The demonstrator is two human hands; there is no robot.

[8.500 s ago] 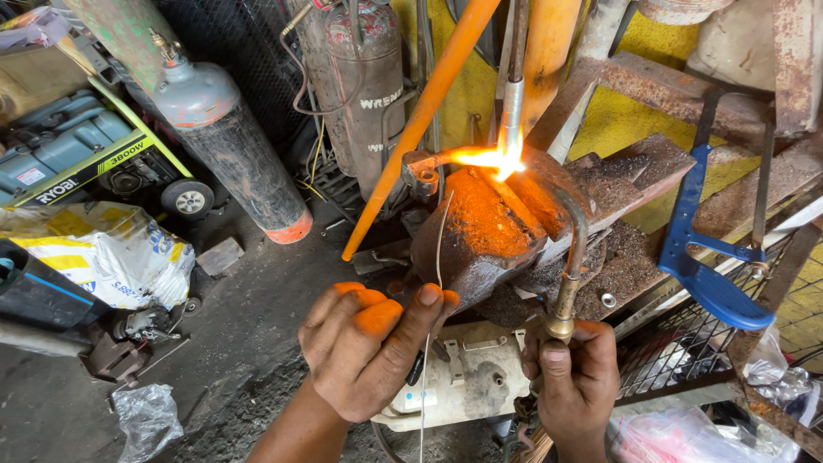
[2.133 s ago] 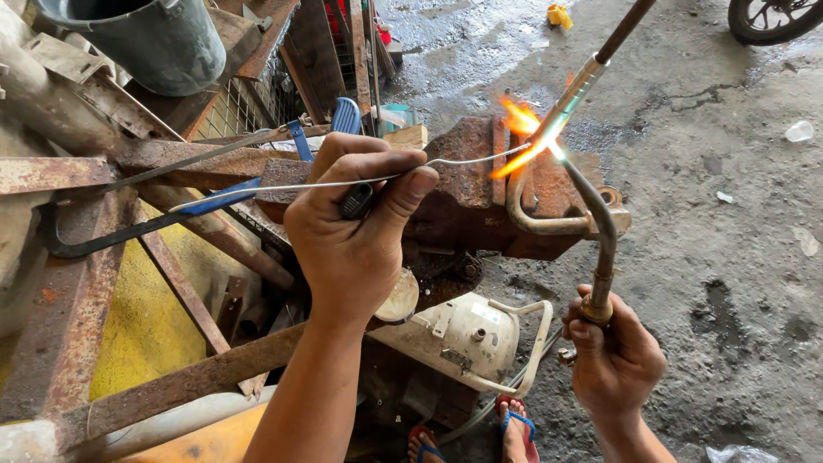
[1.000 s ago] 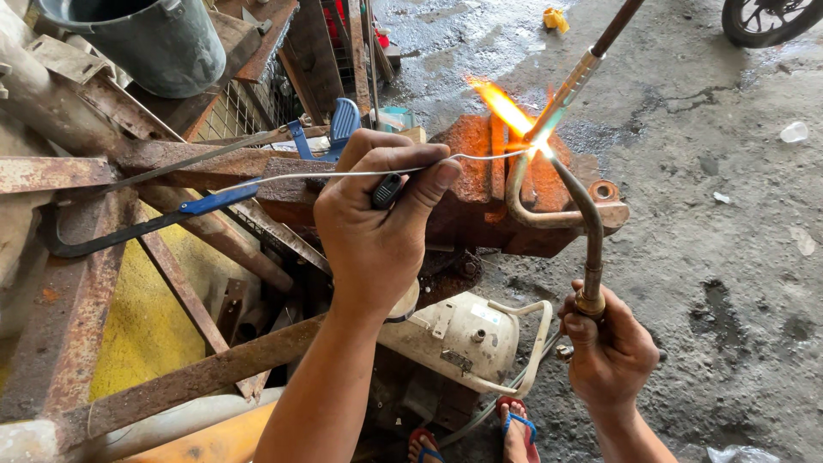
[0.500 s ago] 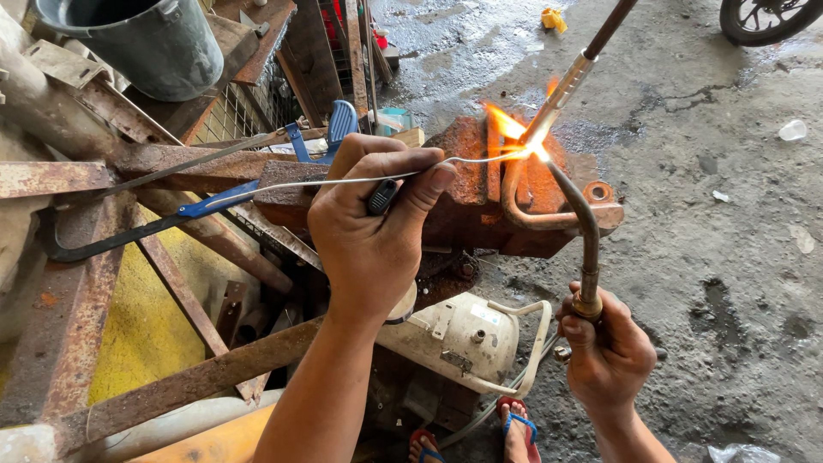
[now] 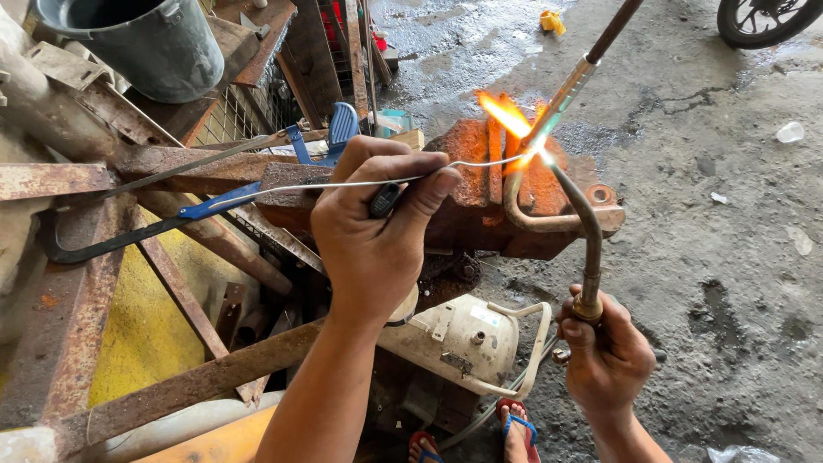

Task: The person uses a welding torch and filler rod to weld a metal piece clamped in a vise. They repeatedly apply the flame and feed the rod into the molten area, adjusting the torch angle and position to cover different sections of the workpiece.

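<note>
- Rusty metal block (image 5: 467, 201) sits above the concrete floor (image 5: 729, 223).
- Left hand (image 5: 377, 231) pinches a thin filler rod (image 5: 343, 183); its long axis runs rightward to the flame (image 5: 506, 116).
- Right hand (image 5: 604, 356) is closed around the torch (image 5: 590, 249), below that joint.

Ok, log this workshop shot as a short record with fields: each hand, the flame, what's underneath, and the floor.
left hand: left hand pinches a thin filler rod pointing at the flame
right hand: right hand grips the torch by its brass base
flame: orange flame at the joint of the bent copper pipe
support: rusty metal block
nearby: blue-handled hacksaw, grey bucket, white canister
floor: wet concrete floor
</note>
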